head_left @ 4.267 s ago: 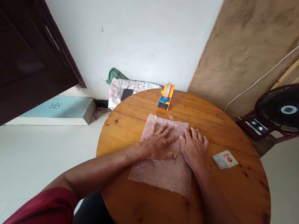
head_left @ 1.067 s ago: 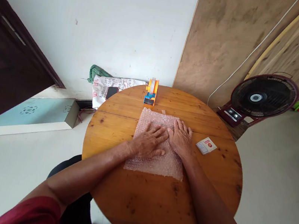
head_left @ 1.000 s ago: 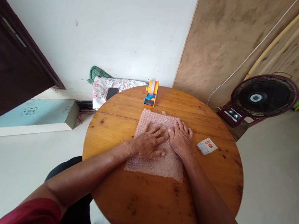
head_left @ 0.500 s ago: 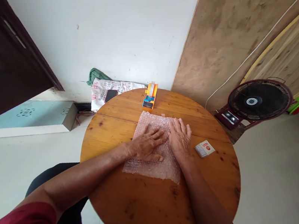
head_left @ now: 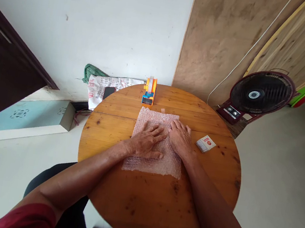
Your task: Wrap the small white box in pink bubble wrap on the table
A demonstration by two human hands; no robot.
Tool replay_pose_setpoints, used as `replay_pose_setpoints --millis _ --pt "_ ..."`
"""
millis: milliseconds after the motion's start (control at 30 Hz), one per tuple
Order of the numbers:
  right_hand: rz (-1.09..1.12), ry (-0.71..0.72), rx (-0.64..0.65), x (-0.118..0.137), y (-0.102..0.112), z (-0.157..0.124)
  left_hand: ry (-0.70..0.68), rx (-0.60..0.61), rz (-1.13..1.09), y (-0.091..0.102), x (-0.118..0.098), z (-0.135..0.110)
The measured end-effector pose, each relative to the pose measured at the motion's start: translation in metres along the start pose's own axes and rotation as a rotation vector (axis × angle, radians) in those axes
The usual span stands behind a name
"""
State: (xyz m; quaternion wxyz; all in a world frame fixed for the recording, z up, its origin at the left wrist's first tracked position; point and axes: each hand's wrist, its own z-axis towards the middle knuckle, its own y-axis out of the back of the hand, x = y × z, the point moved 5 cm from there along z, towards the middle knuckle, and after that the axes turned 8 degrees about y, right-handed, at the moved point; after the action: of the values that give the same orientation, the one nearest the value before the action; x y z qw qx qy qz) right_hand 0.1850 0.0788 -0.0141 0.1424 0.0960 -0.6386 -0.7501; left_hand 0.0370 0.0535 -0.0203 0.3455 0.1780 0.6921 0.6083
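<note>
A sheet of bubble wrap [head_left: 147, 162] lies flat in the middle of a round wooden table [head_left: 152, 202]. My left hand [head_left: 145, 142] rests palm down on the sheet, fingers stretched out and apart. My right hand [head_left: 179, 140] lies flat beside it on the sheet's right part, fingers extended. The two hands nearly touch. Neither hand holds anything. A short strip of tape [head_left: 162, 110] sticks at the sheet's far edge.
An orange and blue tape dispenser [head_left: 149, 90] stands at the table's far edge. A small white and red box [head_left: 205, 143] lies right of my right hand. A floor fan [head_left: 259, 94] stands at the right. A printed sack [head_left: 107, 85] and a pale blue board [head_left: 21, 118] lie on the floor left.
Both hands have stayed flat on the bubble wrap. Only the camera view has shifted slightly, showing the table from a bit further back.
</note>
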Motion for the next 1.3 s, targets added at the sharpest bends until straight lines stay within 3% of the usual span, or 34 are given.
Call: replay_pose_setpoints --millis 133,333,467,800,1133,1200,1300 --pt "-0.018 -0.019 -0.004 -0.003 -0.004 0.001 0.05 -0.031 0.021 0.002 0.001 0.0" --pt "0.0 -0.027 -0.009 -0.003 -0.002 0.002 0.358 -0.213 0.098 0.009 0.021 0.004" --pt "0.016 -0.032 -0.013 -0.002 0.0 0.001 0.506 -0.227 0.141 0.011 0.033 0.005" --pt "0.013 -0.031 -0.026 -0.005 -0.004 0.001 0.601 -0.208 0.205 0.017 0.041 0.001" --pt "0.01 -0.037 -0.032 -0.005 -0.005 0.001 0.572 -0.226 0.195 0.019 0.04 0.0" --pt "0.01 -0.039 -0.034 -0.005 -0.005 0.001 0.447 -0.228 0.17 0.021 0.029 0.0" --pt "0.011 -0.038 -0.043 -0.004 -0.004 0.0 0.149 -0.16 0.12 0.016 0.006 -0.001"
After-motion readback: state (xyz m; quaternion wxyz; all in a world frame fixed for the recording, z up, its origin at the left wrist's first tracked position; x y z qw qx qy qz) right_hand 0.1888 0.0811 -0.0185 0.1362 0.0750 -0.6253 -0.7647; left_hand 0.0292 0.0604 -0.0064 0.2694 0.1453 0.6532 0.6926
